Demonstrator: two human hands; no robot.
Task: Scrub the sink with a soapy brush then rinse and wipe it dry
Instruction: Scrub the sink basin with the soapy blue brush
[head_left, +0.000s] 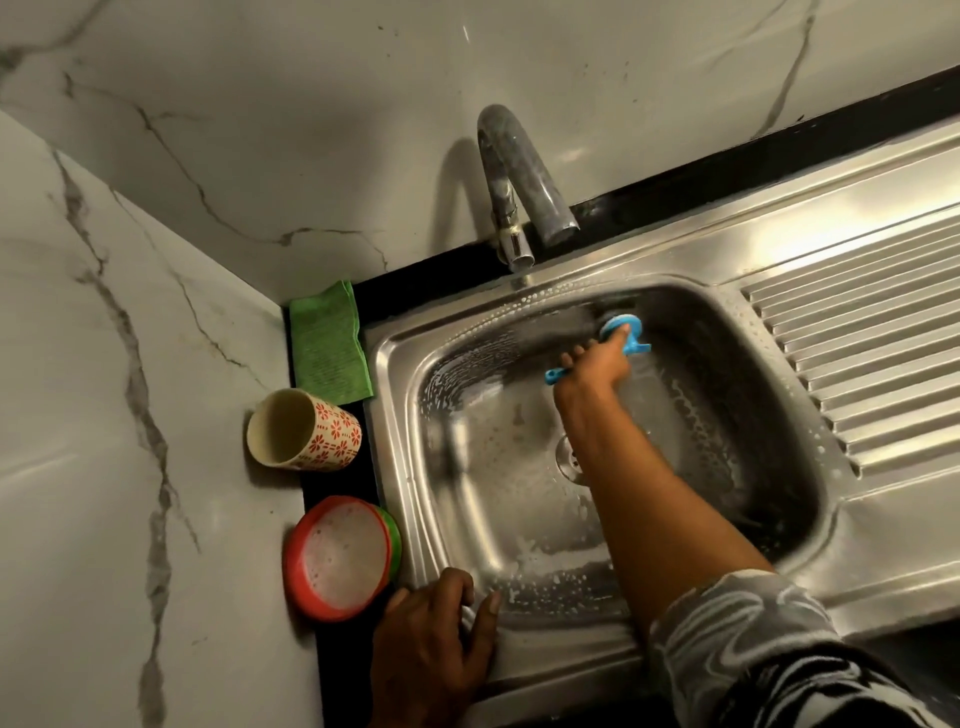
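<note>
A steel sink (467, 519) fills the middle, with soap foam streaked on its far and left walls. My right hand (592, 366) grips a blue brush (626, 330) and holds its head against the far wall of the basin, just below the tap (511, 171). The brush handle end pokes out behind my fingers. My left hand (441, 639) rests on the sink's near left rim, thumb over the edge. A red bowl of soapy water (340, 558) sits just left of it. A folded green cloth (327, 345) lies at the far left corner.
A patterned cup (304, 428) stands on the black counter strip between the cloth and the bowl. The ribbed draining board (857, 353) runs off to the right. Marble walls close in at the left and back. The drain (571, 457) is partly hidden by my forearm.
</note>
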